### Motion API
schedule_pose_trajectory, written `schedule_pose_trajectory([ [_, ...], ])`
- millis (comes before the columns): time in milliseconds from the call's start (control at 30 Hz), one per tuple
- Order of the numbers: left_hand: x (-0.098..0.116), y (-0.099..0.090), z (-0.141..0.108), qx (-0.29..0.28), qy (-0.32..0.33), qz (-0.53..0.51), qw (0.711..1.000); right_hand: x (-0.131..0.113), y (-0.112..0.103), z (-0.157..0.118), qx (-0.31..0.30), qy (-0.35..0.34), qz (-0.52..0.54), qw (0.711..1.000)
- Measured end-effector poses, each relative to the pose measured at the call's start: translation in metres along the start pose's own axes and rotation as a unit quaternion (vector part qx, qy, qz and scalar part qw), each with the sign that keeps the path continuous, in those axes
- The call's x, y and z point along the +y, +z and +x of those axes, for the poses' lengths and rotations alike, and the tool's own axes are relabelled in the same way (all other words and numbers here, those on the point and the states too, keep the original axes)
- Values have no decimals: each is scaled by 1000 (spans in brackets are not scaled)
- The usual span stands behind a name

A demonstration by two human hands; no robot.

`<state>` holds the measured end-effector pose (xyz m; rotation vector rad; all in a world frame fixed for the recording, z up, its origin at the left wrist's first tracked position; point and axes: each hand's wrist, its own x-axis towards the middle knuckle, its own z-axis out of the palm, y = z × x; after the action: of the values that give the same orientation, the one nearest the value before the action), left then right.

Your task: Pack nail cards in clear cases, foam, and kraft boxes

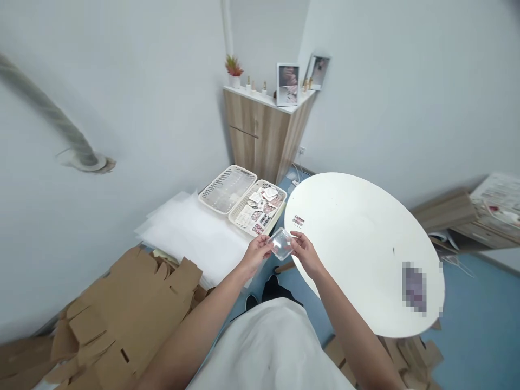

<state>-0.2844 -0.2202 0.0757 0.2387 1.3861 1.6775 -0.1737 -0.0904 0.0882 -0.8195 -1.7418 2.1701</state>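
Between my two hands is a clear plastic box, small and flat, held in front of my body near the table's left edge. My left hand grips its left side, and my right hand pinches its right side. The box looks see-through; whether anything lies inside it I cannot tell. Just beyond, a white basket holds many small printed cards and packets. A small card with a row of reddish nail-like pieces lies on the white oval table.
Beside the filled basket stands another white basket. White foam sheets and flattened brown cardboard boxes are stacked at left. A wooden cabinet with picture frames fills the corner. A blurred-out patch covers something on the table.
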Motion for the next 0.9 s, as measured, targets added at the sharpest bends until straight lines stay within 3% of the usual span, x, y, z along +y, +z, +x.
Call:
schedule_pose_trajectory([
  [100,-14,27,-5,-22,-31,-4,999,11,-21,-29,54,-8,24,998],
  [267,-39,69,-3,-73,-70,65,993,24,-58,-59,215,-46,61,974],
  [467,-50,125,22,-128,22,211,969,27,-121,-93,276,-57,89,955],
  [567,-51,152,34,-196,122,329,915,30,-152,-104,292,-53,101,950],
  [700,-58,178,43,-227,279,510,781,32,-189,-110,302,-44,106,946],
  [767,-64,188,46,-229,327,556,729,32,-205,-111,303,-33,101,947],
  [900,-82,207,49,-241,354,584,689,36,-229,-115,286,-1,103,953],
])
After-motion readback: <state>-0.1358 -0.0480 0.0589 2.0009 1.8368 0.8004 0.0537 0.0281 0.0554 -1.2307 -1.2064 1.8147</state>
